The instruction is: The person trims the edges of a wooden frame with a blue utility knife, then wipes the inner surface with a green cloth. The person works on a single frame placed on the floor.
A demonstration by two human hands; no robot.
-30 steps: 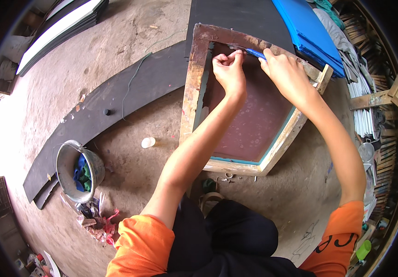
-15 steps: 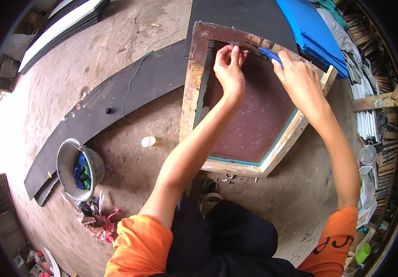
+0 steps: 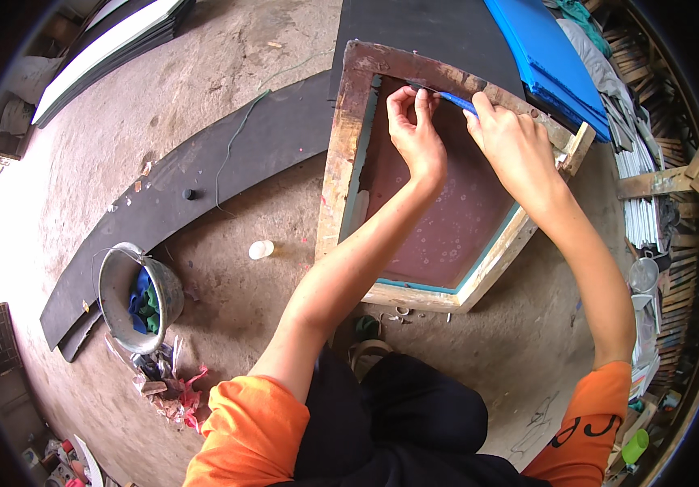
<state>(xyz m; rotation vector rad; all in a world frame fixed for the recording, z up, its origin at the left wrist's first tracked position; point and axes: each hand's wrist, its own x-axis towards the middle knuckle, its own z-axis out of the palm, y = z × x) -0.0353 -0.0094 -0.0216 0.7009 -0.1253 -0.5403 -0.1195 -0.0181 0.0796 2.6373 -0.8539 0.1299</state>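
Observation:
A wooden screen-printing frame [image 3: 335, 183] with a brownish-red mesh [image 3: 447, 219] and teal inner edging lies in front of me. My right hand [image 3: 520, 146] is closed round a blue-handled cutter knife [image 3: 456, 101] at the frame's far side. The knife's thin dark front end points left, along the inner edge of the far rail. My left hand [image 3: 416, 134] is pinched near that tip, above the mesh. Whatever is between its fingertips is too small to make out.
Left of the frame, a curved black sheet [image 3: 244, 146] lies on the concrete floor, with a bucket of cloths [image 3: 175, 296] near its end. A small whitish cup [image 3: 261, 249] sits closer. Blue sheets [image 3: 556, 73] are stacked far right; racks and boards [image 3: 643, 195] line the right.
My left hand has shifted slightly right and nearer to me. My right hand has moved a little left, bringing the cutter knife's tip to the left fingertips.

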